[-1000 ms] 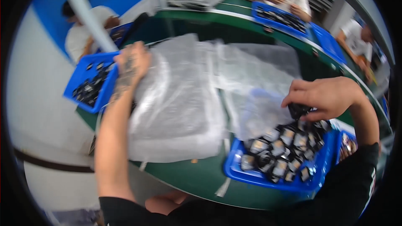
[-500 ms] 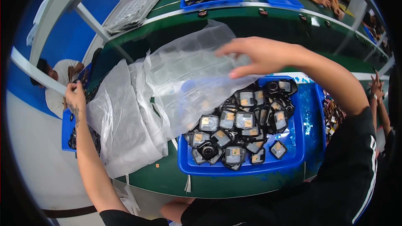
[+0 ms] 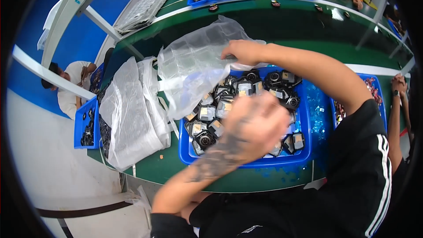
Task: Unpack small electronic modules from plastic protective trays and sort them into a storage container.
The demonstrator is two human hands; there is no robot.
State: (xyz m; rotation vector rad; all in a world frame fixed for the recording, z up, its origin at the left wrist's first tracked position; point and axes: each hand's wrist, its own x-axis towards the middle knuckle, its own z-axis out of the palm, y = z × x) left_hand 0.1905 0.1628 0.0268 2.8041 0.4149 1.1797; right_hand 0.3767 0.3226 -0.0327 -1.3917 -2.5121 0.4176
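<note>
My right hand has its fingers bent onto the near edge of a translucent plastic sheet with a grid of square pockets. The sheet spreads leftward and overlaps the far left of a blue tray. My left hand, smeared by motion, is over the middle of the tray; its fingers cannot be made out. Below it lies a heap of black square watch casings, many with tan stickers, some showing round sensor backs. Part of the heap is hidden by the left hand and wrist.
More folded plastic sheeting covers the left of the green table. A small blue bin of black parts stands at the left edge, another blue tray of small parts at right. Co-workers sit across a rail and at left.
My left hand has swung from the far left to over the tray of casings. My right hand has moved slightly left and closed on the sheet, which is drawn back from the tray.
</note>
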